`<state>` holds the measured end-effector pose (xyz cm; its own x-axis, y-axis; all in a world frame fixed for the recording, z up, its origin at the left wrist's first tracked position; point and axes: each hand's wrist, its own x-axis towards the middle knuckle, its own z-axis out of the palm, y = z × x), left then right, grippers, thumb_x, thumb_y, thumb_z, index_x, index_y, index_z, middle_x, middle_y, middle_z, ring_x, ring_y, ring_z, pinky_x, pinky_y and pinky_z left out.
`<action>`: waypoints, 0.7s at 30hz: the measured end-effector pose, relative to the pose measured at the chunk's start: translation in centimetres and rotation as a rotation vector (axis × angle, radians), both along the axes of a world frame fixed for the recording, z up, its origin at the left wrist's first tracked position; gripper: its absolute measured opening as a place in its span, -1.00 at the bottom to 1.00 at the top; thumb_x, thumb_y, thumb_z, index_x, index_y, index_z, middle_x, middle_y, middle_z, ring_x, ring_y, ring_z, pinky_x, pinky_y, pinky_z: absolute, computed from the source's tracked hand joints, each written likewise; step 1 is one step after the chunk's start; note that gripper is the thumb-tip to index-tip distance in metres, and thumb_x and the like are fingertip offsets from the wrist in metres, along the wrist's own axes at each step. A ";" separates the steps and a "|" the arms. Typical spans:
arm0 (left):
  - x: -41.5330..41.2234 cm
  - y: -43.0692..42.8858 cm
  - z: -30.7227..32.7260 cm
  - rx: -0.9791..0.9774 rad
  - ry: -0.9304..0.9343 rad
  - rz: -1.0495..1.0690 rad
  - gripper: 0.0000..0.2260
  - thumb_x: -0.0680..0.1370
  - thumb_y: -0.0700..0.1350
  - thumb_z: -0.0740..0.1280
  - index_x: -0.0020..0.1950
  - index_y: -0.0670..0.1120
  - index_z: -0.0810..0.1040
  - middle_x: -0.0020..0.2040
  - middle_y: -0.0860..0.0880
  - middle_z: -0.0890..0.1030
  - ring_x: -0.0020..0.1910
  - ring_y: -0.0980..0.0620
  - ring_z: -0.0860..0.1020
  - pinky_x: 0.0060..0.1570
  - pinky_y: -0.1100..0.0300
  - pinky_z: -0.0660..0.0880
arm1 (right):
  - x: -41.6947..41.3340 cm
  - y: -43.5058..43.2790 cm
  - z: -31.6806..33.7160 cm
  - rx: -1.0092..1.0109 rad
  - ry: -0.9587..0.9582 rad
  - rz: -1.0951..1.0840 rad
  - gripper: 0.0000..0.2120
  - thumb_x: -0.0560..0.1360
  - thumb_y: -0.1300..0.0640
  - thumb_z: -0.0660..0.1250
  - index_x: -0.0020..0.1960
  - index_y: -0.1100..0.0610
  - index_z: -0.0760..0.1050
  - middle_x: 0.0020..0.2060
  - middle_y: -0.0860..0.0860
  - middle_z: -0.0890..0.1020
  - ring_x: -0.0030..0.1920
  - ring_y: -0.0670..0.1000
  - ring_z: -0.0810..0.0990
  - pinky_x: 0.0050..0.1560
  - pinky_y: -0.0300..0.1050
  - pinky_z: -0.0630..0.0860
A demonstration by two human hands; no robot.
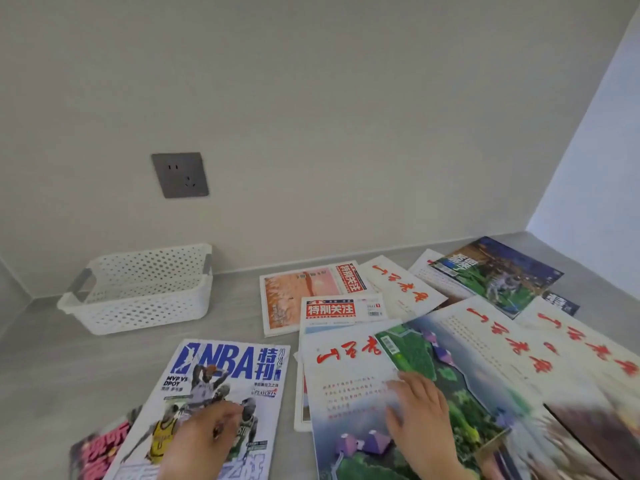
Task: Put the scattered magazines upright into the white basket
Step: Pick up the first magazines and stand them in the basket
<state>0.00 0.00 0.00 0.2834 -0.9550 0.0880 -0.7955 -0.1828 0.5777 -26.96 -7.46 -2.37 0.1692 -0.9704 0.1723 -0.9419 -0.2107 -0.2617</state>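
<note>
The white perforated basket [138, 289] stands empty at the back left of the grey surface, against the wall. Several magazines lie flat and overlapping. My left hand [201, 441] rests on the NBA magazine [221, 386] at the front, fingers curled on its cover. My right hand [422, 420] lies flat, fingers apart, on a white magazine with red script [346, 382], beside a green landscape magazine [460, 379]. Farther back lie an orange-cover magazine [298, 299], a small red-title one [343, 310] and a dark blue-green one [498, 275].
A grey wall socket [180, 174] sits above the basket. Walls close the surface at the back and on the right. A pink magazine [97, 448] pokes out at the front left edge. More red-script magazines [568, 344] cover the right side.
</note>
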 end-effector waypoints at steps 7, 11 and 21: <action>-6.6 -5.7 -1.2 0.228 0.010 -0.256 -0.77 0.54 -0.04 0.18 0.19 0.09 0.43 0.28 0.11 0.47 0.23 0.16 0.43 0.20 0.35 0.30 | -4.3 -4.3 -2.3 0.298 0.036 -0.291 -0.31 0.45 -0.29 0.04 0.45 0.01 -0.02 0.51 0.03 -0.03 0.49 0.10 -0.10 0.47 0.13 -0.13; -9.7 -9.1 -0.7 0.225 -0.050 -0.370 -0.74 0.54 0.02 0.16 0.23 0.13 0.38 0.35 0.15 0.40 0.28 0.16 0.39 0.23 0.33 0.31 | -4.8 -4.0 -3.5 0.292 0.033 -0.220 -0.33 0.46 -0.31 -0.06 0.46 0.00 -0.04 0.51 0.03 -0.05 0.50 0.06 -0.12 0.46 0.10 -0.21; -20.3 -19.2 -1.1 0.315 0.000 -0.511 -0.46 0.50 0.01 0.25 0.43 0.00 0.12 0.49 -0.02 0.15 0.45 -0.04 0.16 0.39 0.08 0.16 | -11.6 -3.9 -3.9 0.349 -0.048 -0.482 -0.39 0.48 -0.28 -0.02 0.45 -0.07 -0.04 0.51 -0.01 -0.11 0.49 0.10 -0.19 0.44 0.18 -0.23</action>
<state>-20.28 -19.24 -1.06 -0.2184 -0.9504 -0.2216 -0.8276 0.0601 0.5581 -38.53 -11.32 -6.22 -0.3044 -0.9365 -0.1738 -0.8955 0.3436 -0.2830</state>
